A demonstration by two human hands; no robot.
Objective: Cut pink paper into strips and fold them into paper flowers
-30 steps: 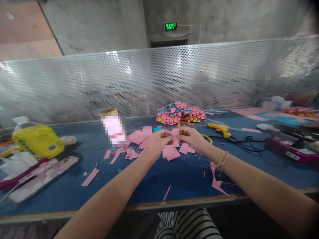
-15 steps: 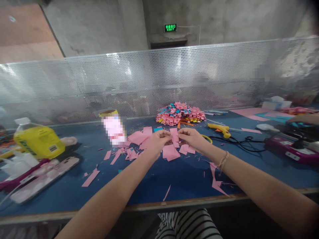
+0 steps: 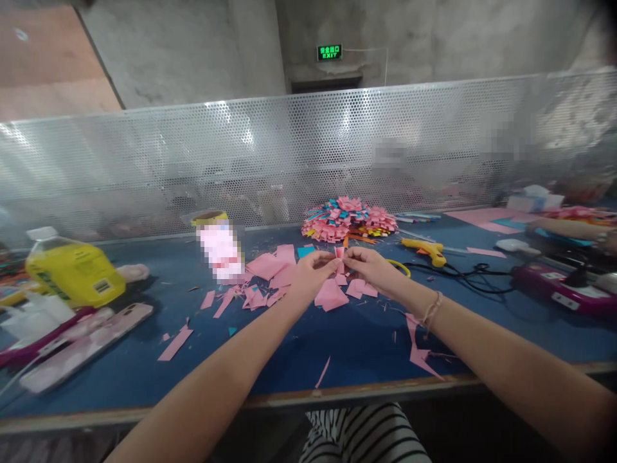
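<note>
Between my two hands a small piece of pink paper is pinched and looks bent inward. My left hand grips its left side, my right hand its right side. Just below them, cut pink paper pieces lie on the blue table. More pink sheets and thin strips are scattered left of my hands, beside a bit of blue paper. Behind my hands sits a heap of pink, blue and yellow fringed paper.
A yellow glue gun with a black cable lies to the right, near a purple power strip. At left are a yellow bottle and a pink phone. Another person's arm reaches in at far right.
The pink paper between my fingers was flat and upright; now it is bent and looks shorter. The other person's arm at far right reaches further in to the left.
</note>
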